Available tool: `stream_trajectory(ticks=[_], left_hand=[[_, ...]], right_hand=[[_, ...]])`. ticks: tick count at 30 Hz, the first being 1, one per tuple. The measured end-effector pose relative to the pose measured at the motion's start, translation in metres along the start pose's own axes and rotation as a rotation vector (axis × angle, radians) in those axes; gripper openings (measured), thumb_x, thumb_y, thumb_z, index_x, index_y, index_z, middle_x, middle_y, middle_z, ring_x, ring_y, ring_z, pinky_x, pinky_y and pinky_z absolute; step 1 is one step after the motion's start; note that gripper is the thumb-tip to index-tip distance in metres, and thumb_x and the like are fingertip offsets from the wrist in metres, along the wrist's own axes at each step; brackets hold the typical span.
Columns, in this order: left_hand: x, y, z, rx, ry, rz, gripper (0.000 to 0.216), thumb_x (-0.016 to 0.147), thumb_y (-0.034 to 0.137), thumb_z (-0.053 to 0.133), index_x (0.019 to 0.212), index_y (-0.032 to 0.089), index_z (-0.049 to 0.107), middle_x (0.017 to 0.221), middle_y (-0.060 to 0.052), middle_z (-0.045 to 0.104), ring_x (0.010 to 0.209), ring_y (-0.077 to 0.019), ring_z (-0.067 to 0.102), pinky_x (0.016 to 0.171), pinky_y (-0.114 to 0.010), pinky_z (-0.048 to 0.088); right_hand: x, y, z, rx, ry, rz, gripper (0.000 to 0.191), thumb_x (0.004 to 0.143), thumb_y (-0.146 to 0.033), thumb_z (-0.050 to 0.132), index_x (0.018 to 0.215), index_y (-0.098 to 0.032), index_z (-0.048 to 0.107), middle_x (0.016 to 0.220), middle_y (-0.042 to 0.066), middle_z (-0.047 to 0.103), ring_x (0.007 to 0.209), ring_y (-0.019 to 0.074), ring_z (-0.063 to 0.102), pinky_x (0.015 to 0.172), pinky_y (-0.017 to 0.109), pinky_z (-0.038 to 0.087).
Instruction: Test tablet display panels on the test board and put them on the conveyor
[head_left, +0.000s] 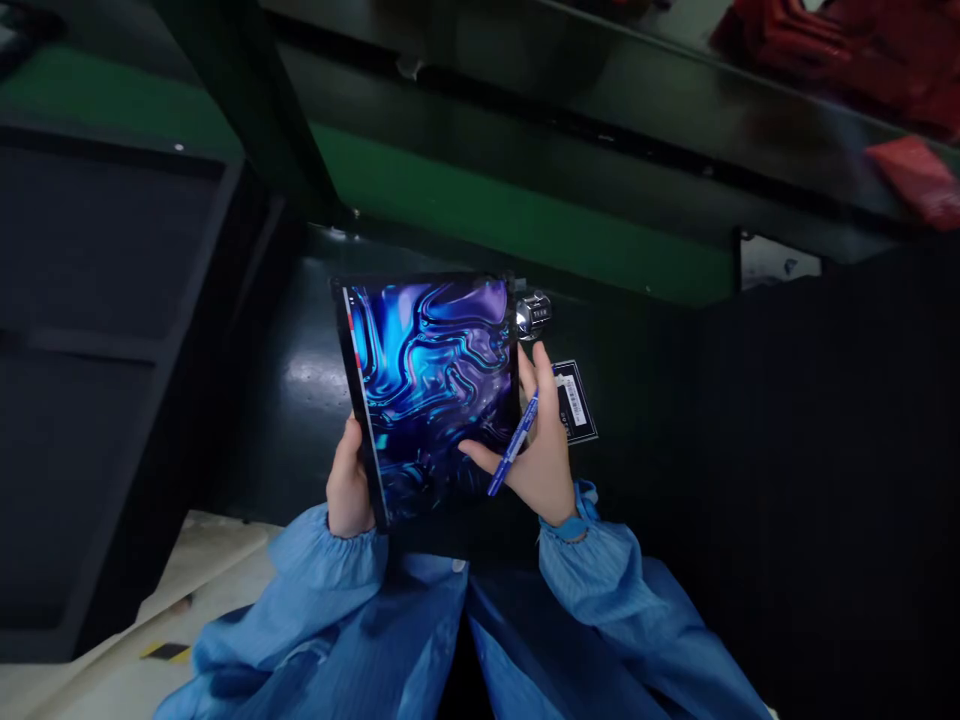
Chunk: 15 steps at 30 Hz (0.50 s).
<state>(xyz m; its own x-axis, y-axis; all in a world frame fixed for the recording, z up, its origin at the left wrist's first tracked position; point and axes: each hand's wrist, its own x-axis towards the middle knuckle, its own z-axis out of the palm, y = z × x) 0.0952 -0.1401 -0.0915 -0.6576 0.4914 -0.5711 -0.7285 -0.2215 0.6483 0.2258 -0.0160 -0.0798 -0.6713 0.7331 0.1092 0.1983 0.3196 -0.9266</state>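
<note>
A thin screen panel (435,380) like a tablet, showing a blue and purple swirl picture, is held up in front of me. My left hand (349,485) grips its lower left edge, the fingers hidden behind it. By the right edge is my right hand (541,455), with a blue marker pen (514,443) lying across it between thumb and fingers. The right thumb reaches over the front of the screen; whether it touches the glass I cannot tell. Behind the right fingers, a black card with a white barcode label (576,400) lies on the dark table.
A shiny metal lamp-like object (534,315) stands just beyond the panel's upper right corner. At left is a large black frame or tray (191,290). Overhead runs a shelf (525,90) with red packets (847,50) at its right. A dark block (825,450) fills the right side.
</note>
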Motion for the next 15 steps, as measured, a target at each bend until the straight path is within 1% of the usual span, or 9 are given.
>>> stream_trajectory(ticks=[2, 5, 8, 12, 14, 15], left_hand=[[0.0007, 0.0, -0.0022, 0.008, 0.011, 0.008, 0.04, 0.083, 0.054, 0.066, 0.104, 0.022, 0.076, 0.1, -0.005, 0.077, 0.117, -0.0326, 0.064, 0.102, -0.047, 0.053], [0.0019, -0.0003, -0.0053, 0.012, 0.054, 0.053, 0.038, 0.079, 0.054, 0.072, 0.099, 0.022, 0.077, 0.093, -0.003, 0.078, 0.107, -0.0315, 0.069, 0.098, -0.044, 0.056], [0.0025, -0.0006, -0.0057, 0.023, 0.085, 0.049, 0.039, 0.077, 0.054, 0.073, 0.097, 0.021, 0.076, 0.09, -0.002, 0.078, 0.098, -0.0303, 0.073, 0.092, -0.042, 0.059], [0.0025, 0.0015, -0.0029, 0.039, 0.094, 0.035, 0.041, 0.077, 0.055, 0.072, 0.098, 0.02, 0.076, 0.089, -0.003, 0.078, 0.095, -0.0301, 0.073, 0.09, -0.04, 0.06], [0.0019, 0.0035, -0.0026, 0.042, 0.101, 0.017, 0.043, 0.077, 0.056, 0.072, 0.1, 0.02, 0.075, 0.093, -0.004, 0.078, 0.094, -0.03, 0.074, 0.087, -0.04, 0.061], [0.0013, 0.0046, -0.0031, 0.048, 0.099, -0.001, 0.044, 0.077, 0.056, 0.071, 0.101, 0.02, 0.075, 0.095, -0.004, 0.078, 0.093, -0.0302, 0.074, 0.085, -0.041, 0.061]], right_hand=[[-0.0003, -0.0013, -0.0008, 0.013, 0.003, -0.015, 0.117, 0.073, -0.043, 0.084, 0.158, -0.034, 0.005, 0.163, 0.006, 0.024, 0.15, 0.0333, 0.025, 0.123, 0.059, 0.025], [0.0001, -0.004, -0.0028, 0.047, 0.012, -0.049, 0.107, 0.079, -0.046, 0.078, 0.158, -0.031, 0.008, 0.162, 0.007, 0.029, 0.149, 0.0314, 0.027, 0.124, 0.056, 0.024], [-0.0004, -0.0057, -0.0023, 0.074, 0.024, -0.045, 0.099, 0.082, -0.046, 0.075, 0.157, -0.03, 0.011, 0.161, 0.007, 0.03, 0.149, 0.0301, 0.029, 0.123, 0.053, 0.028], [-0.0012, -0.005, -0.001, 0.031, 0.021, -0.026, 0.097, 0.083, -0.042, 0.075, 0.157, -0.03, 0.014, 0.162, 0.007, 0.029, 0.149, 0.0299, 0.03, 0.122, 0.053, 0.03], [0.0025, -0.0049, -0.0051, 0.037, 0.042, -0.031, 0.092, 0.084, -0.042, 0.074, 0.156, -0.029, 0.018, 0.16, 0.008, 0.033, 0.147, 0.0296, 0.034, 0.119, 0.052, 0.035], [0.0061, -0.0054, -0.0092, 0.043, 0.072, -0.037, 0.087, 0.086, -0.043, 0.072, 0.155, -0.029, 0.021, 0.158, 0.009, 0.037, 0.144, 0.0294, 0.039, 0.116, 0.05, 0.039]])
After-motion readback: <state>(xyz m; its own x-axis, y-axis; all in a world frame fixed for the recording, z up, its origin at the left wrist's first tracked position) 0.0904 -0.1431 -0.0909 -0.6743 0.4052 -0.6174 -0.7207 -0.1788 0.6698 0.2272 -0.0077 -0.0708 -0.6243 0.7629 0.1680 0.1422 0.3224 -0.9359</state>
